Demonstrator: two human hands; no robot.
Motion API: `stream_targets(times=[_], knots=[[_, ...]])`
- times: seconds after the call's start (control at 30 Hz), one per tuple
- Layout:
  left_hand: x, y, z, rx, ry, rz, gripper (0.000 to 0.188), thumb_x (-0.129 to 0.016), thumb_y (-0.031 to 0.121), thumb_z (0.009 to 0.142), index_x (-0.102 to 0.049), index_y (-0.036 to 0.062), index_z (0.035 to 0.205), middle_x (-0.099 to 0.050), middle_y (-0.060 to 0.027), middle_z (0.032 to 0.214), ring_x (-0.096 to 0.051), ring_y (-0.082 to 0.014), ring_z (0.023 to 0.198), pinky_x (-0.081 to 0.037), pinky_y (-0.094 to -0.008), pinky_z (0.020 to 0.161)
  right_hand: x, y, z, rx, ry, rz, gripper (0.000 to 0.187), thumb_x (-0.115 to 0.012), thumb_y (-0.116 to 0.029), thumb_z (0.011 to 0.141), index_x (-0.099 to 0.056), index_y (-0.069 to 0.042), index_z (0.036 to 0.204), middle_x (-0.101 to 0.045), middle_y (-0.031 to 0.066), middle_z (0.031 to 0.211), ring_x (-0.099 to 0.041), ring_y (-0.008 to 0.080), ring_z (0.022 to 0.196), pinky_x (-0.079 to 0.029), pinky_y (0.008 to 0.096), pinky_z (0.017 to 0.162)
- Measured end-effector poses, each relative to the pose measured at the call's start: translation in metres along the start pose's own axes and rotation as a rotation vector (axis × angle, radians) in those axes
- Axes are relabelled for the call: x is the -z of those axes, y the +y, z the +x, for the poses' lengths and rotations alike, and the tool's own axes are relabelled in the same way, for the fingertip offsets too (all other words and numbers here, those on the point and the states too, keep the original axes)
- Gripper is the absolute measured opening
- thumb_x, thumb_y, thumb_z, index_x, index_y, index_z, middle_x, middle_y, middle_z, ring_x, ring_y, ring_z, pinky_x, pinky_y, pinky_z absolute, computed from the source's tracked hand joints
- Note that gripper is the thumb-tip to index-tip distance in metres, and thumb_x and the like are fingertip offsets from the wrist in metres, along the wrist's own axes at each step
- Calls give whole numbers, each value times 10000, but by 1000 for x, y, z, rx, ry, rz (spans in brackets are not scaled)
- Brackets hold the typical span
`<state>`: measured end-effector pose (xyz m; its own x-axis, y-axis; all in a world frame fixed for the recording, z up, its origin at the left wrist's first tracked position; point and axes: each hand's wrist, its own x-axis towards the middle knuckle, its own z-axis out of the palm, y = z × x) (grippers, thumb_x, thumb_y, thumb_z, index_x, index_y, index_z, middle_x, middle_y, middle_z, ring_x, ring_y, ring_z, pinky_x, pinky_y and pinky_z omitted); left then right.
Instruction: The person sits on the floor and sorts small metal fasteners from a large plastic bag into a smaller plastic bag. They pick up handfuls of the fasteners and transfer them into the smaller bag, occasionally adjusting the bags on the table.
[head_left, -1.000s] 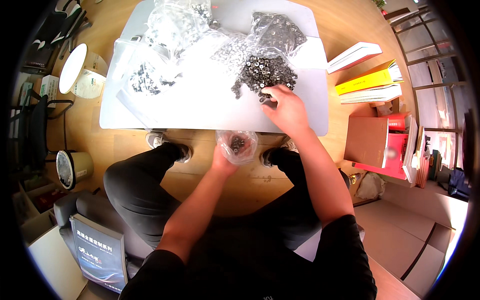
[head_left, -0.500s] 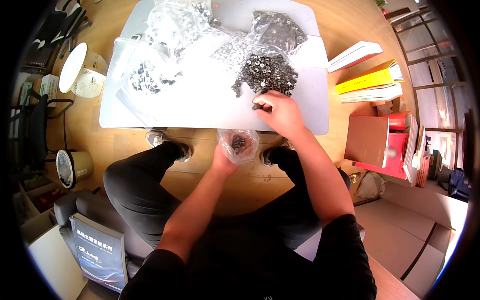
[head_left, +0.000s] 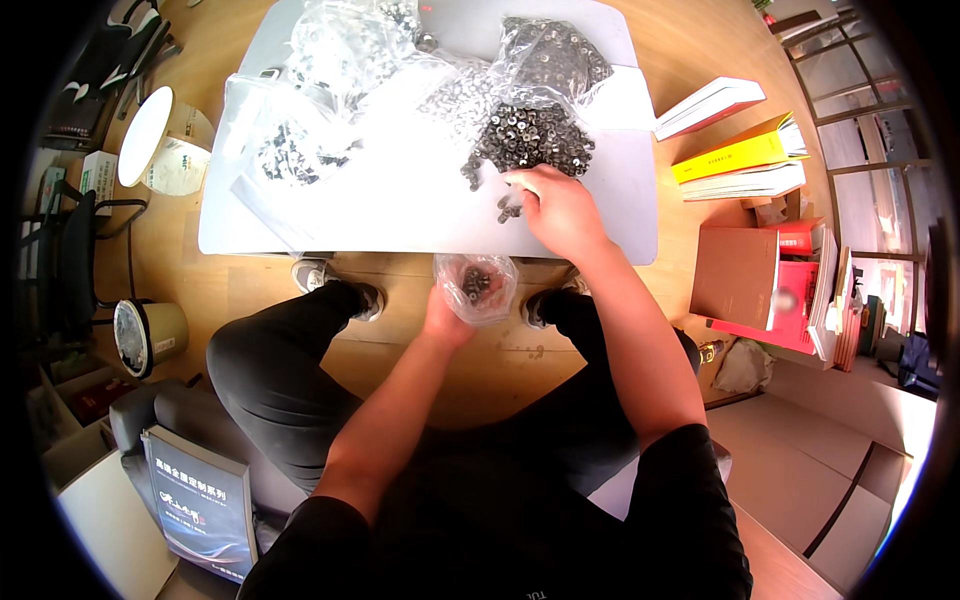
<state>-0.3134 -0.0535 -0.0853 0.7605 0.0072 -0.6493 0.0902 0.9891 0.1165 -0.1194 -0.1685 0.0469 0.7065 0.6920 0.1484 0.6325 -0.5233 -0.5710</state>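
Observation:
My left hand (head_left: 446,318) holds a clear plastic bag (head_left: 497,304) just in front of the table's near edge, its mouth upward. Inside the bag lie small dark metal pieces (head_left: 474,282). On the table, my right hand (head_left: 560,210) is at the near edge of a heap of small dark nut-like pieces (head_left: 533,138), thumb and forefinger apart, nothing visible between them. A few loose pieces (head_left: 509,209) lie beside its thumb. Behind the heap, a clear bag (head_left: 555,62) is full of similar dark pieces.
On the pale table (head_left: 400,225) are a large clear bag of lighter parts (head_left: 345,50) and another bag with dark parts (head_left: 290,150), partly washed out by glare. Books stand at the right, among them a yellow one (head_left: 735,150). A bin (head_left: 150,335) is on the floor at left.
My right hand has moved slightly away from me toward the heap, leaving a few dark pieces on the table that were at its fingertips. The left hand and its bag stay nearly still.

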Motion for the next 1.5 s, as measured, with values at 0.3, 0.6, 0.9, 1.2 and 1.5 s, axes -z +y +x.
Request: stream_targets(times=[0.3, 0.6, 0.9, 1.2, 1.5], knots=[[-5, 0, -4, -7, 5, 0, 317, -570, 390, 1094, -669, 104, 1186, -687, -105, 1128, -667, -312, 1017, -590, -517, 921, 14, -7, -5, -27, -100, 99, 323, -642, -20, 953, -729, -128, 1244, -708, 107, 1146, -702, 330, 965, -567, 415, 843], [-2, 1, -2, 18, -1, 1, 330, -549, 396, 1101, -655, 105, 1213, -676, -106, 1151, -664, -318, 1024, -587, -525, 918, 1, -2, -1, 41, -104, -35, 324, -646, -58, 973, -728, -114, 1282, -702, 105, 1180, -696, 328, 1041, -569, 408, 892], [-5, 3, -3, 9, 1, -10, 334, -525, 388, 1109, -647, 104, 1236, -674, -109, 1176, -669, -312, 1057, -589, -516, 919, 9, -20, -4, -12, -293, 88, 363, -814, -174, 875, -748, -117, 1228, -691, 86, 1166, -725, 259, 942, -597, 403, 832], [-15, 12, -7, -43, -46, 21, 326, -541, 390, 1104, -659, 116, 1236, -681, -79, 1188, -675, -261, 1079, -603, -460, 916, -1, -48, -9, 77, -538, 309, 280, -822, -106, 859, -769, -82, 1133, -728, 94, 1082, -754, 236, 910, -610, 352, 818], [-15, 16, -13, -20, -40, -64, 307, -544, 368, 1117, -662, 110, 1232, -684, -80, 1155, -684, -264, 1057, -613, -463, 935, -22, -33, 25, 0, -42, 79, 462, -807, -124, 866, -714, -110, 1318, -687, 82, 1248, -744, 244, 988, -598, 369, 848]])
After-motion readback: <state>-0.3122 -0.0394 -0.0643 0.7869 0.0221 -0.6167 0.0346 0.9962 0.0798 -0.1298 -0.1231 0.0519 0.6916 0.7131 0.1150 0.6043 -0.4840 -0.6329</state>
